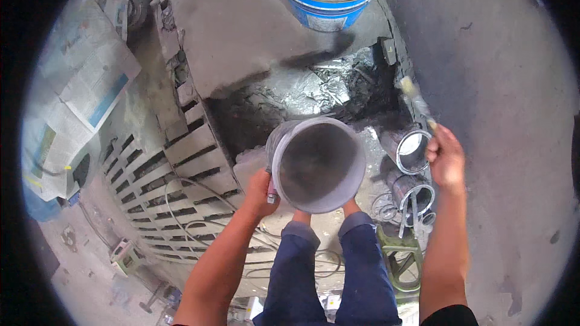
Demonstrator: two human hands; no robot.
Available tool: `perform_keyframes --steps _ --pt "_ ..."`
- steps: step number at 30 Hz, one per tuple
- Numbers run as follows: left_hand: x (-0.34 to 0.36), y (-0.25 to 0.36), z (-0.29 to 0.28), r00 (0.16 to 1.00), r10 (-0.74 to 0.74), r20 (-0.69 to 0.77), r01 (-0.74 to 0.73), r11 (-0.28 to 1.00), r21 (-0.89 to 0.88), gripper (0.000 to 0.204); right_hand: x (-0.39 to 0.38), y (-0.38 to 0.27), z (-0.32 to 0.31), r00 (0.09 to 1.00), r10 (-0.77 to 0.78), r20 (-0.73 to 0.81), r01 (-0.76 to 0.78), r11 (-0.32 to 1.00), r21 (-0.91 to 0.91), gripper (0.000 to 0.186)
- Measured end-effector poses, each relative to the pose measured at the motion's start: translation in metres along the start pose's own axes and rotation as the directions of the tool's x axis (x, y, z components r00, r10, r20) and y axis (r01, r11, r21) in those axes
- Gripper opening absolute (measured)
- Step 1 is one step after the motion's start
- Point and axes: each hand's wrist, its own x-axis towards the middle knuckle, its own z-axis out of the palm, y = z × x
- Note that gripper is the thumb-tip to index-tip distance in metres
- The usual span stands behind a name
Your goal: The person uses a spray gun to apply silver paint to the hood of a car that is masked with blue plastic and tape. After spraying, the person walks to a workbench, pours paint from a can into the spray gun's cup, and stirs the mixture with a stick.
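My left hand (pixel 260 196) is closed at the side of a pale grey bucket (pixel 333 200), which is tipped so that its round mouth shows. Inside, the bucket looks dark grey; what it holds, if anything, cannot be made out. A small pinkish piece shows beside my left fingers, perhaps part of a handle. Off to the right, my right hand (pixel 447 156) grips a paintbrush (pixel 418 101) by its handle, with the pale bristles pointing up and away. Just below the brush, an open metal can (pixel 391 140) stands close to my right hand, apart from it.
Another open can (pixel 399 185) holds flat strips. A green stool (pixel 402 259) stands nearer. Beyond the bucket lies crumpled shiny foil (pixel 323 87) in a dark recess. A blue lidded pail (pixel 326 12) stands at the back. Slatted planks (pixel 196 145), a cable (pixel 202 223) and newspaper-covered objects (pixel 78 78) lie left.
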Motion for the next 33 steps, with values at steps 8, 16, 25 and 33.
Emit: perform_keyframes --steps 8,16,25,33 --pt "-0.016 0.027 0.001 0.940 -0.207 0.271 0.244 0.963 -0.110 0.029 -0.069 0.135 0.013 0.999 -0.033 -0.014 0.031 0.992 -0.125 0.024" --pt "-0.026 0.036 0.025 0.961 -0.135 0.241 0.184 0.964 -0.191 0.010 -0.168 0.153 0.084 0.975 0.161 0.156 -0.207 0.914 0.349 0.031" --pt "-0.033 0.026 0.023 0.943 -0.210 0.258 0.249 0.960 -0.130 0.013 -0.158 0.134 0.044 0.995 0.026 -0.094 0.027 0.853 0.522 0.037" --pt "-0.050 0.027 0.018 0.941 -0.118 0.316 0.102 0.993 0.067 0.014 -0.165 0.124 0.001 0.985 -0.060 -0.162 0.132 0.866 0.482 0.036"
